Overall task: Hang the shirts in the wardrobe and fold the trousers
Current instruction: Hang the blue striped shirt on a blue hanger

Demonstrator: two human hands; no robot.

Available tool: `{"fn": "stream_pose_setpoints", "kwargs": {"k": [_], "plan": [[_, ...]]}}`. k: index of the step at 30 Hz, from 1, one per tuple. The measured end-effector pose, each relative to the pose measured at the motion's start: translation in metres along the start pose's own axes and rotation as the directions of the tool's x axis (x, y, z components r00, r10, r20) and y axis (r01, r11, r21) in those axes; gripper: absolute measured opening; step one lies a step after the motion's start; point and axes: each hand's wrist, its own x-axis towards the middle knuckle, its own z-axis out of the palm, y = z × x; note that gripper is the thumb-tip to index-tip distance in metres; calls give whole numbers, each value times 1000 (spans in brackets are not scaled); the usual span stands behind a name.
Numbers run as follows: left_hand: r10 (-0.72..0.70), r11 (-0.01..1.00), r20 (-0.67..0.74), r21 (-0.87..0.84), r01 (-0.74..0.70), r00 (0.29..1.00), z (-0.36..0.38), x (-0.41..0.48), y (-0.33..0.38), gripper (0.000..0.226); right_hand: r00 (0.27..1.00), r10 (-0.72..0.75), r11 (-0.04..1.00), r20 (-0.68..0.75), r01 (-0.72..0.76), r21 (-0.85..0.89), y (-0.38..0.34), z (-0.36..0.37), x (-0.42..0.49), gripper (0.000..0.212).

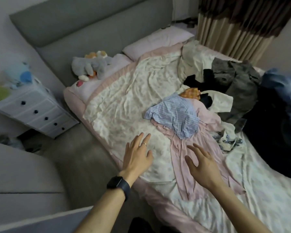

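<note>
A pile of clothes lies on the right half of the bed (124, 101). A long pink garment (183, 158) stretches toward me, with a blue striped shirt (175, 116) lying on its far end. Behind them sit an orange checked piece (191, 93), black clothing (198, 81), white pieces (220, 101) and grey trousers (238, 79). My left hand (138, 157), with a ring and a black watch, hovers open over the bedcover just left of the pink garment. My right hand (202, 163) hovers open above the pink garment, fingers spread. Neither hand holds anything.
A grey headboard (91, 31) runs along the back. Plush toys (92, 64) and pillows (158, 41) lie at the head of the bed. A white drawer unit (34, 111) stands at the left, a striped curtain (233, 31) at the back right, and a dark bulky shape (279, 123) at the right edge.
</note>
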Motion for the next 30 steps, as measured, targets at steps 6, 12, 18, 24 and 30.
{"fn": "stream_pose_setpoints", "kwargs": {"k": [6,12,18,24,30], "plan": [[3,997,35,73,-5,999,-8,93,-28,64,998,36,992,51,-30,-122,3,14,94,53],[-8,994,124,105,-5,992,6,200,-59,64,962,241,964,127,-222,-148,16,37,209,58],[18,999,203,36,-26,979,35,296,-79,65,875,444,896,196,-434,-92,36,62,312,70],[-64,967,335,-214,142,940,64,363,-93,58,916,379,924,131,-382,2,34,84,387,83],[-97,913,318,-350,212,943,74,380,-92,44,892,330,944,310,-308,-119,18,104,414,68]]}}
